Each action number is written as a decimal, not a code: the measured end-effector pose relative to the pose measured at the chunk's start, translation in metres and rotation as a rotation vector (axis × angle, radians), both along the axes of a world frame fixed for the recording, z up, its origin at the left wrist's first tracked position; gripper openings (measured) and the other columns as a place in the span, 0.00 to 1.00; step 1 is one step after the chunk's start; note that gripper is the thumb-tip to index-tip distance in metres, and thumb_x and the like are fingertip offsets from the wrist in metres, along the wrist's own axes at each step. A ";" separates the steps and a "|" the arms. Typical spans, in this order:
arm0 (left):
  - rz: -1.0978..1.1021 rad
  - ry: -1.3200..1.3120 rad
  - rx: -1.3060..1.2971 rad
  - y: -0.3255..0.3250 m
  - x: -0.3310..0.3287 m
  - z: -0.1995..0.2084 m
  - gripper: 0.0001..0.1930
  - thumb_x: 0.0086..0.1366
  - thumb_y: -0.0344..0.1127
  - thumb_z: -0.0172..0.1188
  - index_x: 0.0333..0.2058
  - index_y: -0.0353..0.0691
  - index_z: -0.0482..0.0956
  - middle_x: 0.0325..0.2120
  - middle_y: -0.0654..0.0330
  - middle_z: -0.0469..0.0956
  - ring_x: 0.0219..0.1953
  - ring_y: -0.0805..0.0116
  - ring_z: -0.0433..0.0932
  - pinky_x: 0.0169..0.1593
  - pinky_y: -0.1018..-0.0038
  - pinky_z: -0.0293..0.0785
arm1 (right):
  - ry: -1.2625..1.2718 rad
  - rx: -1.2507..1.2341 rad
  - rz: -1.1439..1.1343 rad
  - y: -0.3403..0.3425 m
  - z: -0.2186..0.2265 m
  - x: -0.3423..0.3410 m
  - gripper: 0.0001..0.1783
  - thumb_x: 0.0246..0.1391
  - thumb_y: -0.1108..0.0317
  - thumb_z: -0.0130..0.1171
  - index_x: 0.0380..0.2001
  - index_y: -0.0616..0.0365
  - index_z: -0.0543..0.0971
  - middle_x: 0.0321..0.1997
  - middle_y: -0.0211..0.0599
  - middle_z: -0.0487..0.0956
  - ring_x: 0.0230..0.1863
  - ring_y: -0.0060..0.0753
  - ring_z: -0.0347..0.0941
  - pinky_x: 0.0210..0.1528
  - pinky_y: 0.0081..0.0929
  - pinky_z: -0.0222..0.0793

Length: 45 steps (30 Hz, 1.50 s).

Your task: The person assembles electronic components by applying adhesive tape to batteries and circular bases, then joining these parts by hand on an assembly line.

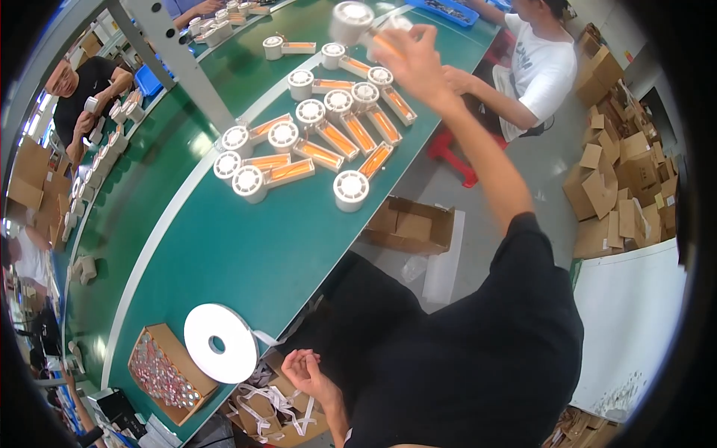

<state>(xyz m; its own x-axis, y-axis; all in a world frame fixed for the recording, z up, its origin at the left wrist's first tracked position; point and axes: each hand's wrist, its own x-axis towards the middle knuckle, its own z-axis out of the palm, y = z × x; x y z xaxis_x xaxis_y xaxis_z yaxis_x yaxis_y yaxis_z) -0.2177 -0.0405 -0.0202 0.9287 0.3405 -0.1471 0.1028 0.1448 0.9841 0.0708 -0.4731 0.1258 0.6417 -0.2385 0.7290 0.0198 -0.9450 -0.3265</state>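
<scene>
White round-headed unit (352, 24), aloft in the right hand (411, 67) over the far part of the green bench (254, 250); outline blurred. Keyed from near to far.

Near: left hand (317, 381), low beside the bench edge, fingers loosely bent, with nothing visible in their hold. Below and beside it, a box of tangled white strips (280, 403). On the bench corner, a large white roll (198, 321) with a loose tail toward the edge; just beside it, an open carton (184, 358) of small shiny discs (158, 377).

Middle: nearest standing unit (351, 190), head toward the edge, handle pointing away. Beyond, a close cluster of similar units (310, 112), heads upright, orange showing inside the open handles.

Far: right hand, apparently grasping the raised unit by its handle, fingers curled about it; exact finger contact impossible to tell. Just beyond, a co-worker in a white shirt (541, 71) and a blue tray (448, 9).

For good handling, by judgement: support the heavy-looking head, avoid pressing on the orange interior, tilt little, and allow clearance from both the crowded heads and the co-worker's forearm.
</scene>
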 end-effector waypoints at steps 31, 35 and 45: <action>-0.013 0.105 -0.044 -0.013 -0.002 -0.011 0.13 0.66 0.23 0.55 0.49 0.36 0.70 0.36 0.60 0.77 0.37 0.76 0.76 0.41 0.79 0.72 | 0.644 -0.041 -0.172 -0.264 -0.139 0.092 0.30 0.63 0.44 0.48 0.57 0.55 0.71 0.56 0.59 0.64 0.55 0.55 0.66 0.61 0.45 0.59; -0.017 0.096 -0.002 0.002 -0.005 -0.010 0.11 0.65 0.24 0.58 0.46 0.35 0.73 0.34 0.60 0.79 0.35 0.76 0.76 0.39 0.80 0.72 | 0.401 -0.161 -0.314 -0.134 -0.083 0.051 0.24 0.64 0.53 0.51 0.55 0.58 0.73 0.55 0.53 0.67 0.57 0.50 0.65 0.61 0.38 0.60; -0.046 -0.232 0.615 0.078 0.006 0.022 0.05 0.58 0.25 0.64 0.33 0.38 0.78 0.26 0.58 0.76 0.30 0.58 0.76 0.36 0.66 0.70 | 0.162 -0.182 1.016 0.295 0.003 -0.023 0.15 0.52 0.77 0.62 0.44 0.62 0.76 0.50 0.48 0.73 0.56 0.48 0.69 0.59 0.38 0.63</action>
<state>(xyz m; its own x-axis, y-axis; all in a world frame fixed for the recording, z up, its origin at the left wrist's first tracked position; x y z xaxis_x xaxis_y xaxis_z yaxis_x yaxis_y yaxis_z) -0.2120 0.0372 0.0017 0.9284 0.2579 0.2675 -0.1295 -0.4504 0.8834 0.0473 -0.1777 0.1287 0.5722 0.5729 0.5869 0.8012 -0.5432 -0.2509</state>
